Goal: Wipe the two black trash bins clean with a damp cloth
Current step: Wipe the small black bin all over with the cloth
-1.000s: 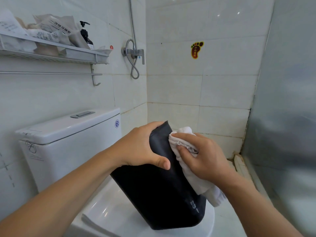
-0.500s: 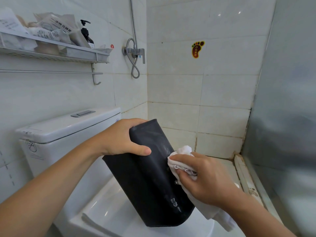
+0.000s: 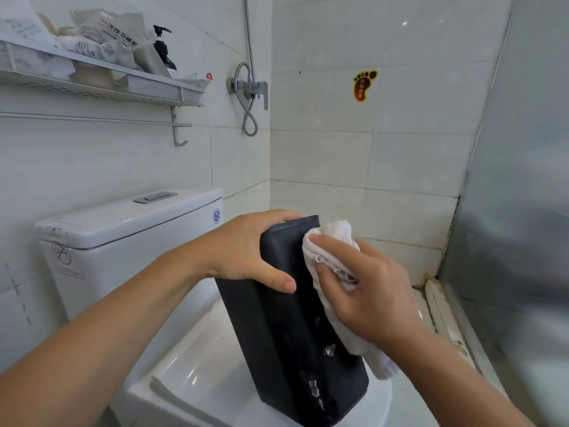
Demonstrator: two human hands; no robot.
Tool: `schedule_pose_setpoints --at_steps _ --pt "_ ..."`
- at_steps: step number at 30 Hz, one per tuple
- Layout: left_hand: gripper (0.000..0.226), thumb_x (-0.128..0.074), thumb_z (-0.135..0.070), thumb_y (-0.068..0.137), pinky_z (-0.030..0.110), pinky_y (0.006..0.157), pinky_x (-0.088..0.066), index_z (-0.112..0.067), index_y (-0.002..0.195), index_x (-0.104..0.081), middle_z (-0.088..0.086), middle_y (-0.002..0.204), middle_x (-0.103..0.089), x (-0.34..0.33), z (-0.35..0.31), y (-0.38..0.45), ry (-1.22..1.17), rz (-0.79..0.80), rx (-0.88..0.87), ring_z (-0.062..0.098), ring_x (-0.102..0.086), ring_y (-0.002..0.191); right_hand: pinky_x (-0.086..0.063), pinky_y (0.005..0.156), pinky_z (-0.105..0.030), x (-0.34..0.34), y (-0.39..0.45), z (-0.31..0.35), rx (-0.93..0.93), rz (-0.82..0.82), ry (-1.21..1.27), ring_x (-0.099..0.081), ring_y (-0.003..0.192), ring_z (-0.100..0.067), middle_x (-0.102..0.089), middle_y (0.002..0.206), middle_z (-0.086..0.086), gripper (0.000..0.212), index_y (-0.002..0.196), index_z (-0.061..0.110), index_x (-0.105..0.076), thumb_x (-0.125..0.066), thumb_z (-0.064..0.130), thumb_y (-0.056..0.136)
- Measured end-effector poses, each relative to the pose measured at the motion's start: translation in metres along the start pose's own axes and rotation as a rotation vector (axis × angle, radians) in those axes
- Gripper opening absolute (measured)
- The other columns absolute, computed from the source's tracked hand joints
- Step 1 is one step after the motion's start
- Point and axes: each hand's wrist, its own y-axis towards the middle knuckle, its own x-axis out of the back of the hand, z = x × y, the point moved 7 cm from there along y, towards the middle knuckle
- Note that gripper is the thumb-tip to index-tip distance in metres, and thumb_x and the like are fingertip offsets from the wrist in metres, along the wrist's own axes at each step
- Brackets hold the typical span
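One black trash bin [image 3: 286, 340] stands tilted on the closed toilet lid [image 3: 197, 359], its lower end resting on the lid. My left hand [image 3: 246, 251] grips the bin's upper end, thumb across the near face. My right hand [image 3: 363, 291] holds a bunched white cloth [image 3: 332, 238] and presses it against the bin's upper right side; the cloth's tail hangs down below my wrist. Water drops and streaks show on the bin's lower near face. Only this one bin is in view.
The white toilet tank [image 3: 123, 229] stands at the left against the tiled wall. Above it a wall shelf [image 3: 101, 84] carries packets and a black pump bottle [image 3: 166, 53]. A shower valve with hose [image 3: 249, 87] is at the corner. A frosted partition [image 3: 517, 211] closes the right side.
My right hand with the cloth has moved up the bin's right side to its upper end. The bin has been tipped more upright, and my left hand keeps its grip.
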Motion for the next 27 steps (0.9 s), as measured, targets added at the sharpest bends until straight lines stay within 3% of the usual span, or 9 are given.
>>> schedule_pose_setpoints --at_steps 5,8,11,14,19,23,27 --pt "0.088 -0.101 -0.033 0.063 0.024 0.102 -0.052 -0.044 0.139 -0.058 -0.026 0.124 -0.068 -0.01 -0.015 0.0 0.03 0.002 -0.057 -0.004 -0.063 0.117 -0.048 0.048 -0.036 0.008 0.016 0.016 0.054 -0.027 -0.095 -0.053 0.063 -0.015 -0.055 0.077 0.007 0.036 0.127 0.045 -0.065 -0.059 0.042 0.092" --pt "0.087 -0.101 -0.03 0.062 0.021 0.101 -0.05 -0.045 0.137 -0.058 -0.028 0.123 -0.067 -0.01 -0.015 -0.003 0.036 -0.008 -0.063 -0.006 -0.062 0.117 -0.052 0.058 -0.036 0.007 0.009 0.022 0.101 0.139 -0.06 -0.06 0.072 -0.013 -0.065 0.088 0.011 0.034 0.123 0.046 -0.066 -0.059 0.043 0.09" --pt "0.095 -0.103 -0.032 0.059 0.023 0.103 -0.051 -0.045 0.141 -0.055 -0.029 0.128 -0.064 -0.008 -0.014 -0.005 0.045 -0.007 -0.056 -0.007 -0.06 0.12 -0.051 0.067 -0.026 0.007 -0.006 0.025 0.122 0.327 -0.01 -0.065 0.086 -0.006 -0.07 0.1 0.023 0.032 0.121 0.047 -0.066 -0.062 0.041 0.089" --pt "0.094 -0.102 -0.036 0.061 0.023 0.104 -0.05 -0.046 0.142 -0.053 -0.031 0.129 -0.063 -0.01 -0.018 -0.004 0.043 0.015 -0.06 -0.007 -0.059 0.121 -0.049 0.066 -0.021 0.013 -0.003 0.02 0.103 0.262 -0.03 -0.064 0.085 -0.004 -0.07 0.098 0.023 0.034 0.122 0.048 -0.067 -0.06 0.043 0.09" --pt "0.091 -0.101 -0.038 0.062 0.007 0.098 -0.044 -0.05 0.14 -0.053 -0.037 0.127 -0.063 -0.01 -0.021 -0.001 0.077 -0.003 -0.083 -0.013 -0.057 0.12 -0.057 0.071 -0.038 0.016 0.018 0.002 -0.054 0.022 0.076 -0.069 0.082 -0.014 -0.071 0.097 0.015 0.047 0.139 0.038 -0.054 -0.061 0.043 0.093" --pt "0.086 -0.1 -0.033 0.065 0.01 0.096 -0.047 -0.046 0.139 -0.058 -0.033 0.124 -0.067 -0.003 -0.013 0.002 0.04 -0.029 -0.055 -0.01 -0.061 0.117 -0.054 0.079 -0.037 -0.001 0.017 -0.011 -0.175 0.073 0.115 -0.068 0.095 -0.019 -0.061 0.103 0.018 0.069 0.145 0.027 -0.042 -0.069 0.051 0.087" --pt "0.077 -0.098 -0.028 0.069 0.022 0.101 -0.052 -0.04 0.138 -0.064 -0.023 0.123 -0.072 0.0 -0.012 0.006 0.011 -0.033 -0.086 0.0 -0.066 0.117 -0.055 0.08 -0.034 -0.011 0.016 -0.014 -0.161 0.136 0.111 -0.065 0.096 -0.008 -0.065 0.108 0.02 0.059 0.137 0.033 -0.052 -0.061 0.06 0.084"
